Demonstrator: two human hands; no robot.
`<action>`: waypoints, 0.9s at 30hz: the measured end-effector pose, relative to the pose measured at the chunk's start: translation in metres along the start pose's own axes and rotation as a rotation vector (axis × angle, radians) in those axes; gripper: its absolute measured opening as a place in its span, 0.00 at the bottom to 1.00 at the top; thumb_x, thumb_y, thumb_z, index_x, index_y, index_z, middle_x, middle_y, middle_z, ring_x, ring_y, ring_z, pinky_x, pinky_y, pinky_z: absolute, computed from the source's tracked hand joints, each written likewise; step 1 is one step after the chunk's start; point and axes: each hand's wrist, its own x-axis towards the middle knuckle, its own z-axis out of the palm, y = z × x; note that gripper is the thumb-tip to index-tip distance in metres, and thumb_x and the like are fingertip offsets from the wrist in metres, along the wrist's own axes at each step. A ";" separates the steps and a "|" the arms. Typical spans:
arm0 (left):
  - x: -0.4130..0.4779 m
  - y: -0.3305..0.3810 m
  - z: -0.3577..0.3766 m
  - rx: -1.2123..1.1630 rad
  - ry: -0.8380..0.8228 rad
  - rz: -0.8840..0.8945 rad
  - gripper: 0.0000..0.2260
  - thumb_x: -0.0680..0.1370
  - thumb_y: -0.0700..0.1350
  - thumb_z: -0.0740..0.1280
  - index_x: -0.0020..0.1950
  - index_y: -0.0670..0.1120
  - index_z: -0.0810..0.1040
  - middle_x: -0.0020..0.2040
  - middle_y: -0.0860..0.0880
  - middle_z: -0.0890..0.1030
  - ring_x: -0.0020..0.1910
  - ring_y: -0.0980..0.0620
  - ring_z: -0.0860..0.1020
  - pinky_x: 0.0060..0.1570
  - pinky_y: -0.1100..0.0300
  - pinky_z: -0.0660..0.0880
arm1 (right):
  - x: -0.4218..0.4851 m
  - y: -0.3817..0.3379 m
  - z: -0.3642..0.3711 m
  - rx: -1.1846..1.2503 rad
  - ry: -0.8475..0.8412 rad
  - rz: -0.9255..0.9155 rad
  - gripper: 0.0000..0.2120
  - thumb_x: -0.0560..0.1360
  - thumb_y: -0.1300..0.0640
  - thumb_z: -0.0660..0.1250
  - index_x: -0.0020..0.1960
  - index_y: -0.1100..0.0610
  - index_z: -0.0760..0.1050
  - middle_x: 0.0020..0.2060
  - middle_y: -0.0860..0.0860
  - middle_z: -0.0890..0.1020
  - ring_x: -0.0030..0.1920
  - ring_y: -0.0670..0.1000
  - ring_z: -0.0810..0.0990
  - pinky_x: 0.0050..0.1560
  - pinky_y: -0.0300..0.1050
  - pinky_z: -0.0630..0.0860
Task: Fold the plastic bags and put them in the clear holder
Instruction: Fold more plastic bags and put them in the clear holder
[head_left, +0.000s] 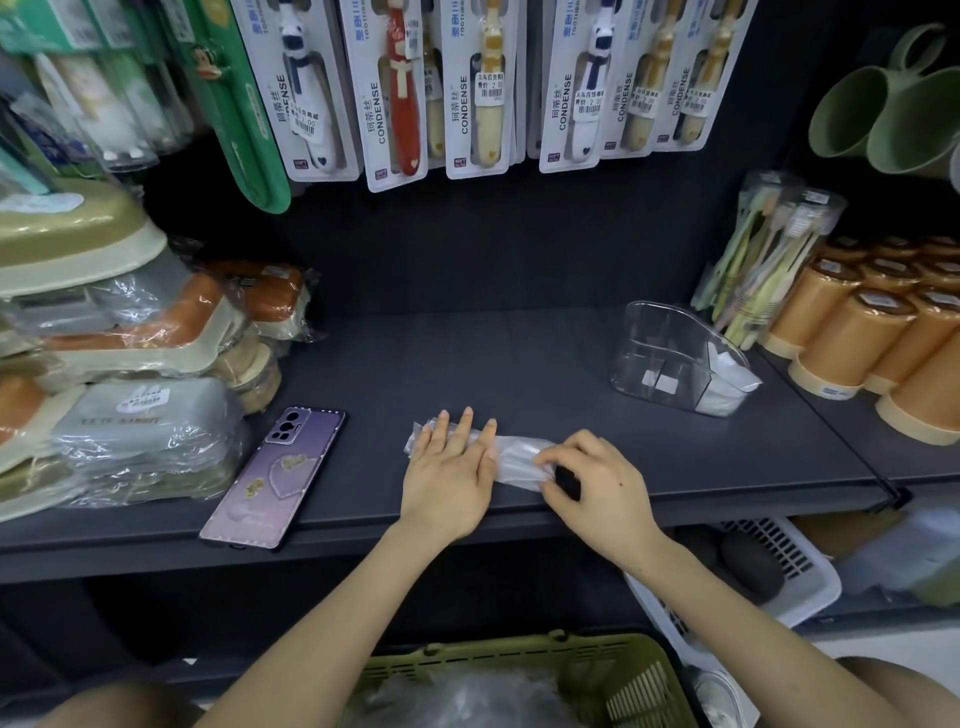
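A plastic bag (511, 460), folded into a narrow strip, lies on the dark shelf (519, 364) under the left hand (449, 478), whose straight fingers press it flat. The right hand (597, 483) pinches its right end with curled fingers. Beyond the right hand stands the clear holder (670, 353), with what seem to be folded bags (727, 387) inside. Above the hands, toothbrush packs (395, 93) read CONDENSE.

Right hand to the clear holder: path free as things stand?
Probably yes. The right hand pinches the plastic bag on the shelf; the clear holder stands further back to its right, and only bare shelf lies between them.
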 end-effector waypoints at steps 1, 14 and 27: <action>0.000 0.000 0.000 0.004 -0.004 -0.001 0.22 0.84 0.52 0.43 0.79 0.55 0.47 0.80 0.49 0.46 0.78 0.47 0.42 0.75 0.54 0.36 | 0.000 0.001 -0.002 0.013 -0.013 -0.005 0.09 0.69 0.53 0.71 0.49 0.50 0.81 0.42 0.45 0.76 0.43 0.50 0.77 0.38 0.44 0.76; 0.003 -0.003 -0.001 -0.022 -0.017 0.014 0.22 0.85 0.51 0.43 0.79 0.55 0.45 0.79 0.49 0.44 0.78 0.50 0.40 0.73 0.57 0.34 | -0.007 0.004 0.007 -0.327 -0.331 -0.168 0.30 0.84 0.44 0.38 0.72 0.57 0.68 0.71 0.51 0.70 0.72 0.49 0.66 0.72 0.50 0.51; 0.018 -0.016 0.001 0.029 -0.040 0.349 0.47 0.66 0.67 0.18 0.79 0.50 0.47 0.77 0.55 0.43 0.76 0.57 0.38 0.71 0.62 0.31 | -0.004 -0.001 0.000 -0.292 -0.478 -0.152 0.45 0.70 0.35 0.19 0.79 0.54 0.46 0.78 0.48 0.49 0.77 0.45 0.43 0.74 0.47 0.32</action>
